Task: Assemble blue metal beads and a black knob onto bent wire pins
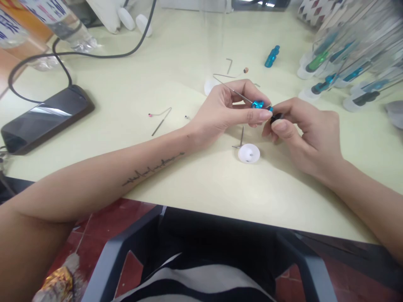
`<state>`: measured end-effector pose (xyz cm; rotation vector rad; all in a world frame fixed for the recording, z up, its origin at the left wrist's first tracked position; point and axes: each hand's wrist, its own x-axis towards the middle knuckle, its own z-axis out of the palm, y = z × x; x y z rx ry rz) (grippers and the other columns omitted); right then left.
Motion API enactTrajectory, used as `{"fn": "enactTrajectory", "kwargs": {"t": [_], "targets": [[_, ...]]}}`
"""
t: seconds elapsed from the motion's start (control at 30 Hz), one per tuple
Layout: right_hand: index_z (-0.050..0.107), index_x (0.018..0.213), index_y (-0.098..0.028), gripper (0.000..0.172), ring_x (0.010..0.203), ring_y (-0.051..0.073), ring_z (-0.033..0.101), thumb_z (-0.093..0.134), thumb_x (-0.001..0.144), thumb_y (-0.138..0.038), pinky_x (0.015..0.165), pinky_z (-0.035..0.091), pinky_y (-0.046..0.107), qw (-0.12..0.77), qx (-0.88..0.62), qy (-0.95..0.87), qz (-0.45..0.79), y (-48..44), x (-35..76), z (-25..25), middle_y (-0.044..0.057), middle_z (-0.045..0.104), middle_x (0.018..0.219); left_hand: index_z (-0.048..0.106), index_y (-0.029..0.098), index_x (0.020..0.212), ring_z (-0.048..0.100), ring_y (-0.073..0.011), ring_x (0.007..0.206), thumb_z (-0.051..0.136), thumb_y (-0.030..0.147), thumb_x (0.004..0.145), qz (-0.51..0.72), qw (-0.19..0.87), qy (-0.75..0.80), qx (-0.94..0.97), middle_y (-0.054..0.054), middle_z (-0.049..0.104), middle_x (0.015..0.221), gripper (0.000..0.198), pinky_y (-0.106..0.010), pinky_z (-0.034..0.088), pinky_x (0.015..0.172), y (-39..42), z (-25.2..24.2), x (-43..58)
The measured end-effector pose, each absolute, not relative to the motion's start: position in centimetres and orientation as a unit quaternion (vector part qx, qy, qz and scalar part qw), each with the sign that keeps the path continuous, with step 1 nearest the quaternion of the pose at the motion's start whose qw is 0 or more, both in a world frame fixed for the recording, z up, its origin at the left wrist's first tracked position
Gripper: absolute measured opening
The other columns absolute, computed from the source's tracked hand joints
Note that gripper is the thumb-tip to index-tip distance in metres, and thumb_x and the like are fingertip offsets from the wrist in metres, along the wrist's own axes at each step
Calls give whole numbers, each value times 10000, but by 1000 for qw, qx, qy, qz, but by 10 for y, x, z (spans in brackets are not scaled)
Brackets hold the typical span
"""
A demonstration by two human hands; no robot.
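Observation:
Near the middle of the table, my left hand (pixel 222 107) is closed around a blue metal handle (pixel 257 105) with a thin bent rod (pixel 234 90) running up and left from it. My right hand (pixel 311 134) pinches a small black piece (pixel 276 118) at the handle's right end; whether the two are joined is hidden by the fingers. Below my hands lies a white plastic cap (pixel 248 154) holding tiny parts, with a small metal hex key (pixel 242 135) beside it. Another blue handle (pixel 272 56) lies loose farther back.
Clear tubes with blue and green handles (pixel 317 62) crowd the right side. A bent wire (pixel 162 121) lies left of my hands, and a small L-shaped key (pixel 230 65) behind them. At left are a phone (pixel 47 119), a black cable (pixel 103 54) and water bottles (pixel 72 31).

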<state>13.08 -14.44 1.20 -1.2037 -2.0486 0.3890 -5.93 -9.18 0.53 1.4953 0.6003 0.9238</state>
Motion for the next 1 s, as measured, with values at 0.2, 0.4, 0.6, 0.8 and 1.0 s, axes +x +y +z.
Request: {"fn": "enactTrajectory", "kwargs": {"t": [0.2, 0.4, 0.6, 0.8, 1.0], "targets": [[553, 987, -285, 262, 588, 166, 612, 655, 816, -455, 554, 456, 310, 395, -462, -785, 118, -146, 126, 14, -31, 623, 680, 656, 213, 779, 647, -98, 802, 744, 295, 720, 408, 629, 237, 618, 54, 637, 818, 134, -275, 554, 759, -91, 5, -59], [577, 882, -258, 167, 577, 149, 604, 514, 922, -407, 536, 423, 293, 371, -475, -787, 131, -146, 128, 14, -24, 633, 665, 651, 221, 795, 672, -159, 886, 728, 451, 681, 398, 594, 263, 648, 51, 650, 816, 268, -312, 571, 756, -91, 5, -60], [594, 861, -248, 242, 567, 136, 589, 472, 935, -444, 539, 406, 292, 357, -471, -793, 146, -145, 131, 13, -18, 631, 664, 647, 215, 789, 671, -163, 904, 734, 431, 679, 397, 596, 265, 646, 54, 645, 810, 258, -322, 567, 779, -92, 6, -59], [564, 981, -300, 227, 584, 168, 613, 640, 828, -449, 532, 444, 314, 383, -457, -792, 128, -145, 126, 14, -31, 627, 683, 641, 205, 780, 659, -131, 862, 755, 334, 700, 401, 626, 249, 621, 54, 636, 819, 190, -322, 562, 825, -91, 6, -59], [562, 920, -277, 122, 578, 159, 617, 573, 888, -394, 527, 431, 306, 378, -471, -787, 128, -146, 126, 13, -32, 640, 679, 641, 201, 792, 665, -196, 957, 749, 363, 696, 397, 607, 262, 636, 32, 640, 821, 217, -360, 561, 824, -91, 5, -59]]}}
